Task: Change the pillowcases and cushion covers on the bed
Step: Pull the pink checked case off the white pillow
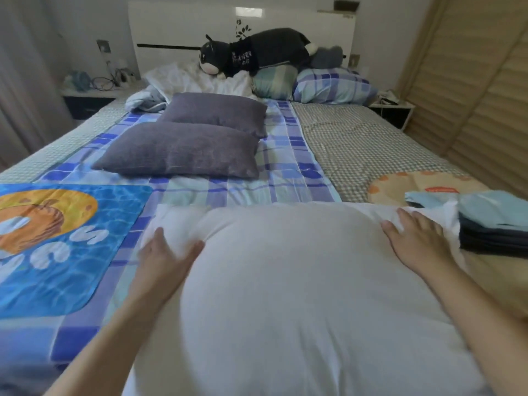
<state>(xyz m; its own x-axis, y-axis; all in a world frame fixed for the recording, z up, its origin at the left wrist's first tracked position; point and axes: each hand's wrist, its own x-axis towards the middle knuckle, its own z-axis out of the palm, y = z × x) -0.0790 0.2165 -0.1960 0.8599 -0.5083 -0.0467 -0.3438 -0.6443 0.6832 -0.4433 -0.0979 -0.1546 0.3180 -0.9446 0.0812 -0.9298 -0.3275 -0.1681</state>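
Head view: large white pillow (300, 295) at near edge of bed (357, 144), lying partly on blue plaid sheet (280, 172). Left hand (165, 261) flat against pillow's left flank, fingers straight and spread; right hand (414, 241) flat on upper right corner, fingers extended. Two grey cushions (185, 152) well apart, mid-bed. Folded covers (497, 224) stacked just beside right hand. Dark plush cat (251, 52) atop pillows near headboard (177, 27).

big puffy white pillow (300, 281) lying bare at the bed's near end, two purple-grey velvety cushions (183, 152) flat mid-bed, one behind the other
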